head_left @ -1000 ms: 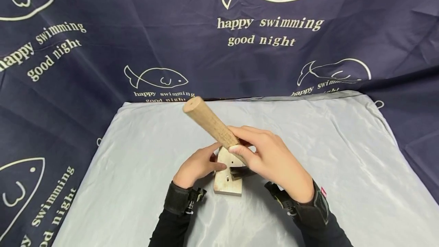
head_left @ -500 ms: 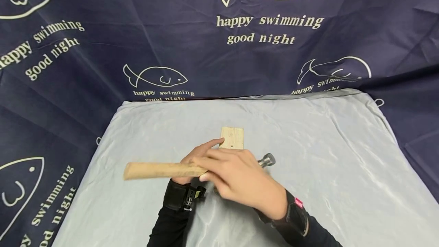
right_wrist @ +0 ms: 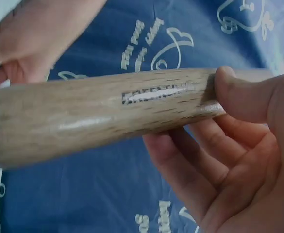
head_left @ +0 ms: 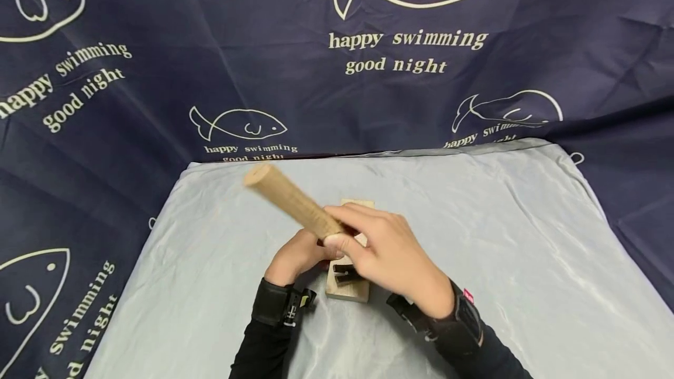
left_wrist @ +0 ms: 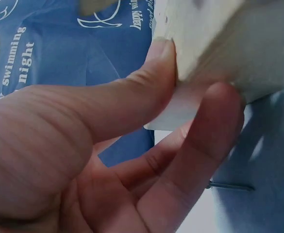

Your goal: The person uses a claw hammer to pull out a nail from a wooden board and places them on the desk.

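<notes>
A claw hammer with a pale wooden handle [head_left: 289, 200] slants up and to the left in the head view. My right hand [head_left: 395, 250] grips the handle; in the right wrist view the thumb lies on top of it and the fingers underneath. The dark claw [head_left: 344, 275] is over the near part of a light wooden block [head_left: 351, 293]. Whether it hooks onto anything there, I cannot tell. My left hand [head_left: 295, 256] pinches the block's left side, thumb [left_wrist: 158, 58] on one face and a fingertip [left_wrist: 222, 104] at another. The right hand hides the block's middle.
A light grey cloth [head_left: 221, 309] covers the table. In the left wrist view a thin nail-like piece [left_wrist: 231, 186] lies beyond the fingers. Dark blue curtains [head_left: 158, 75] with fish prints hang behind and to the left. Both wrists wear black straps [head_left: 271, 303].
The handle swung down to the left, with the head showing at the right, then came back up. The claw is over the block again. My left hand has stayed at the block.
</notes>
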`<state>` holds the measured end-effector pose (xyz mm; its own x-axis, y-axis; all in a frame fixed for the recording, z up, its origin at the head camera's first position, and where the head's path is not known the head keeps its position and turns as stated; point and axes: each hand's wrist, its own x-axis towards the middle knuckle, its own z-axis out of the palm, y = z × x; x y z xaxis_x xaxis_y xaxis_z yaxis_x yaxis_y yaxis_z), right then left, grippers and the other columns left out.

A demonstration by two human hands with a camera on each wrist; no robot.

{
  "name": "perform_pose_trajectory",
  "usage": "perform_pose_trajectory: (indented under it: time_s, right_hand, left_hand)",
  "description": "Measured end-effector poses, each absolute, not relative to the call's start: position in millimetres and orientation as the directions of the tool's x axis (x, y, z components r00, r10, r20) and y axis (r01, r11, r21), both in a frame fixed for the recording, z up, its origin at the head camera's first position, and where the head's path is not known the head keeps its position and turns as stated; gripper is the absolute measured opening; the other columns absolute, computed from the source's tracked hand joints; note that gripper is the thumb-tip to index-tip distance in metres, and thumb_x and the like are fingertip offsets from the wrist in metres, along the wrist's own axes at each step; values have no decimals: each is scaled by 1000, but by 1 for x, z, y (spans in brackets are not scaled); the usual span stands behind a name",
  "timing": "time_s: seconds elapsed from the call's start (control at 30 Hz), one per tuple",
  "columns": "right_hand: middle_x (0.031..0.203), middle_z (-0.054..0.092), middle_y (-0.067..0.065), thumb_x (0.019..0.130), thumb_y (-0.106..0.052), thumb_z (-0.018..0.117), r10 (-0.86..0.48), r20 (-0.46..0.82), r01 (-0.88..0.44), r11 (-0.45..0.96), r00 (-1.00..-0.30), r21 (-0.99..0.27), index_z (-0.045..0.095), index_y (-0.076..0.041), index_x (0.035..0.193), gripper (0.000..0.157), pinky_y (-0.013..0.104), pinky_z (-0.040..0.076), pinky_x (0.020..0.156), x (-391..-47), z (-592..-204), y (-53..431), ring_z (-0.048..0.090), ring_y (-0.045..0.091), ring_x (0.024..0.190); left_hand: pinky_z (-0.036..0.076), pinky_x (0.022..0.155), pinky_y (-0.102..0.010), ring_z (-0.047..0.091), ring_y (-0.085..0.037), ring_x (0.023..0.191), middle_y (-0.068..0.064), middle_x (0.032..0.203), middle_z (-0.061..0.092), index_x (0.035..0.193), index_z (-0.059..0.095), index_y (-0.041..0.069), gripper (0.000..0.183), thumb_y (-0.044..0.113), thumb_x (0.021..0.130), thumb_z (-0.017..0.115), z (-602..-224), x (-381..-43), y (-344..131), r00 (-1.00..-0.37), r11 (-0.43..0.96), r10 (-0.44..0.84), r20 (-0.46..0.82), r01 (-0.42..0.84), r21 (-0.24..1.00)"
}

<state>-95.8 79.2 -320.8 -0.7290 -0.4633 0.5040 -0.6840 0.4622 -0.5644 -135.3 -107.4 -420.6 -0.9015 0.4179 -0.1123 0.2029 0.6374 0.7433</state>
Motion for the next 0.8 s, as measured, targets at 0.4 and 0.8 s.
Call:
perform_pose_trajectory:
  time_s: [0.4,0.8]
  right_hand:
    - [89,63,-21,85,-41,59,-401,397,-559,494,-826,-666,58,-39,114,30,26,45,57,-107,-316,90,58,-5,75]
    - [93,67,-10,85,-38,59,-269,302,-397,454,-915,-798,59,-35,112,26,29,52,61,-113,-318,104,63,4,73]
  left_hand:
    - [53,60,-36,61,-24,65,-14,79,60,130,48,24,53,20,81,67,-414,-137,-101,-901,594,307,-308,-72,801]
    - [56,62,-33,61,-22,70,-14,87,56,141,34,35,67,20,83,65,-418,-136,-91,-887,557,309,-345,-125,821]
